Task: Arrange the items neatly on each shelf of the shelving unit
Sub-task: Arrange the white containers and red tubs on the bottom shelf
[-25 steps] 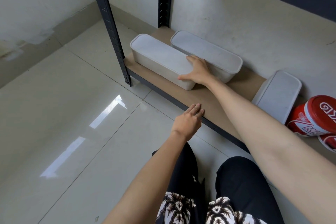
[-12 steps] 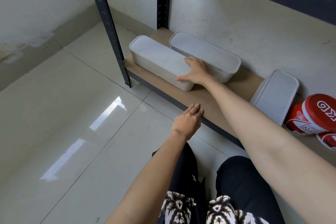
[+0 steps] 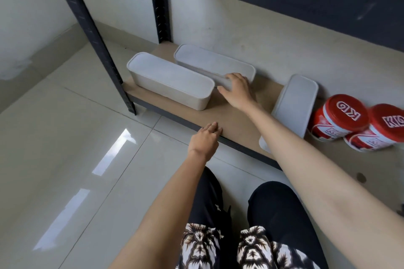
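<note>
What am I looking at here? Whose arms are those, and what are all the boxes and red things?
There is no machine here. A person wears a camera on the head, so you see their own arms and knees from above, as they sit on the floor before a shelf.

On the shelf lie two long white boxes side by side: the front box and the back box. A third box lies further right, turned the other way. Beside it stand two red tubs with white letters on their lids.

The right hand touches the end of the back box, in the gap between the two; whether it grips is unclear. The left hand rests flat on the shelf's front edge and holds nothing.
</note>
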A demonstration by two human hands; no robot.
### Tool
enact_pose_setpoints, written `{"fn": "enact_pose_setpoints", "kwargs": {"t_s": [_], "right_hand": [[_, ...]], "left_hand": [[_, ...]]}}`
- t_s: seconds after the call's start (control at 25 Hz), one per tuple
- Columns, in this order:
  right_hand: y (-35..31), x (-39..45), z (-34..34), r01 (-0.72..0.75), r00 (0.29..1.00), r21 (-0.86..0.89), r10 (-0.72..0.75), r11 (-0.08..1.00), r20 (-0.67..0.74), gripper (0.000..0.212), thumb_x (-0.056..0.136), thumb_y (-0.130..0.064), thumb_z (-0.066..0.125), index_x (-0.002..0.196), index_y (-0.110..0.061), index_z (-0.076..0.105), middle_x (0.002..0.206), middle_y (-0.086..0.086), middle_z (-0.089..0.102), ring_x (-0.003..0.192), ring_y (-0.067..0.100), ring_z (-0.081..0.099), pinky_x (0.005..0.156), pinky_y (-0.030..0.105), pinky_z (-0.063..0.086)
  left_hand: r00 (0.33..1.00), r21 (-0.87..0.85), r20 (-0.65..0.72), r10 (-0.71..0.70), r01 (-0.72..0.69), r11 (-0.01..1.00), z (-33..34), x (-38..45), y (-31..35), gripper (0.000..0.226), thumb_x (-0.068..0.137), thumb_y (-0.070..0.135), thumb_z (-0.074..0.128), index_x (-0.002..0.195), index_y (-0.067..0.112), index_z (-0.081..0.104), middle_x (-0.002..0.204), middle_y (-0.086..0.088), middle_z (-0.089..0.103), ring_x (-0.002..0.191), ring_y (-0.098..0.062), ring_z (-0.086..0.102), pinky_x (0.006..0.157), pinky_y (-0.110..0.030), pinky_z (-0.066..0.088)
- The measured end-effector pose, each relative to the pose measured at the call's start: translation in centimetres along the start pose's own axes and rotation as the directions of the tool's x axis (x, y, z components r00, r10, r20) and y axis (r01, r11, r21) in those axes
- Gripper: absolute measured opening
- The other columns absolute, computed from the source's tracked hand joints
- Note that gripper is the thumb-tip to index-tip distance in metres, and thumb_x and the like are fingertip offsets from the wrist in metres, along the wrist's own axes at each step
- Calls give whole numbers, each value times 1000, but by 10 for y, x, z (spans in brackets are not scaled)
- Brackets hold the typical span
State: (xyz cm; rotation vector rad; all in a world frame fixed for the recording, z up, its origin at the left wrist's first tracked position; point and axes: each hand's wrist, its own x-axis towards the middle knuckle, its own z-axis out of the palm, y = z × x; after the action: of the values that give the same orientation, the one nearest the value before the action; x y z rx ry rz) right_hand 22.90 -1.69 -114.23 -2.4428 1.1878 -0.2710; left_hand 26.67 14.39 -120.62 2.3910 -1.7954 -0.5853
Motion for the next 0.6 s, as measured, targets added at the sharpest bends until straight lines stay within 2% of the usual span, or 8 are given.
{"fn": "enact_pose_setpoints", "kwargs": {"t_s": [0.08,0.16,0.2,0.28,0.4,0.52,0.6], "right_hand": [[27,-19,-13,-106,988,-30,102,994,-117,34,89,-22,53,122,-12,58,128,10,54,123,31,46,101,38,37],[55,-40,-30,-159,981,-117,142,980,-135,39,86,-2,45,119,-15,60,127,9,54,121,31,48,99,38,38],[68,-51,-40,-135,989,-199,121,971,-81,46,84,5,42,121,-16,59,129,8,53,122,31,46,100,38,37],[90,-74,-59,-19,991,-374,67,927,116,59,85,13,39,132,-20,53,142,7,45,132,28,37,106,40,31],[112,-97,-79,173,928,-547,50,819,369,83,83,20,40,149,-29,27,160,0,10,146,22,13,115,46,20],[120,-100,-89,316,883,-657,41,684,468,102,79,24,45,152,-32,2,161,-3,-8,148,22,2,117,50,15],[119,-97,-90,390,862,-694,26,605,507,103,80,23,46,152,-32,-2,160,-3,-10,148,22,-1,118,50,12]], "left_hand": [[1000,35,-4,4,-4,999,-6,0,3,51,97,8,31,148,16,29,158,-2,16,144,-16,18,113,-29,20],[1000,54,13,-4,3,999,-9,-1,6,52,97,7,30,148,17,29,159,0,15,143,-16,21,113,-31,21],[1000,67,27,-12,10,998,-9,-2,6,53,97,7,30,148,19,28,159,2,14,143,-17,23,113,-32,23],[998,72,56,-26,22,997,-11,-1,5,55,96,7,31,148,22,26,159,5,13,140,-19,29,108,-34,31],[997,63,74,-36,31,997,-8,-1,4,58,94,8,32,149,25,25,159,7,12,136,-20,37,103,-36,37],[996,52,78,-53,49,997,-8,-2,6,59,93,8,32,149,27,25,159,10,11,136,-18,37,103,-35,38],[995,43,74,-63,60,997,-7,-2,5,61,92,8,34,149,28,25,159,11,12,134,-19,40,101,-35,39]]}}
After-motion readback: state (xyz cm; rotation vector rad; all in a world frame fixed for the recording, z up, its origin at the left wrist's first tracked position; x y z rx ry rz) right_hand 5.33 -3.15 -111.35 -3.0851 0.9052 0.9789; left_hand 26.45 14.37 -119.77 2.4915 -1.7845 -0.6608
